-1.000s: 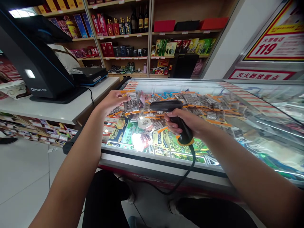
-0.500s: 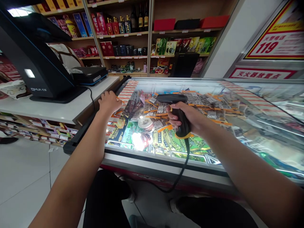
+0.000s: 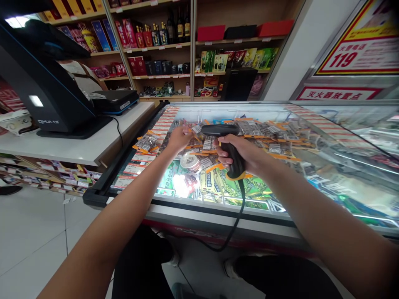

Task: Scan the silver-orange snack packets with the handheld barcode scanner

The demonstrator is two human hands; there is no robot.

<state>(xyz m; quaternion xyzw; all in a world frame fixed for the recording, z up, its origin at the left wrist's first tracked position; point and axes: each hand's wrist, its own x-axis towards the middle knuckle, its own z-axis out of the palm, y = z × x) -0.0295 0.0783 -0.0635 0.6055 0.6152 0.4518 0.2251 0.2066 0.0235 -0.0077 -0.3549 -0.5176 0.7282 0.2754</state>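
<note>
My right hand is wrapped round the handle of a black barcode scanner with an orange ring, whose head points left over a pile of small orange-edged packets on the glass lid of a chest freezer. My left hand rests at the left end of that pile, just left of the scanner head. Its fingers are curled onto a packet. A separate small bunch of the same packets lies on the glass to the left, near the lid's black frame.
The scanner's black cable hangs over the freezer's front edge. A white counter to the left carries a black till screen and a flat black device. Shelves of boxes and bottles line the back wall. My dark-trousered legs show below.
My left hand carried a bunch of packets left, set it down near the lid's left frame, then came back to the pile. The scanner hand barely shifted.
</note>
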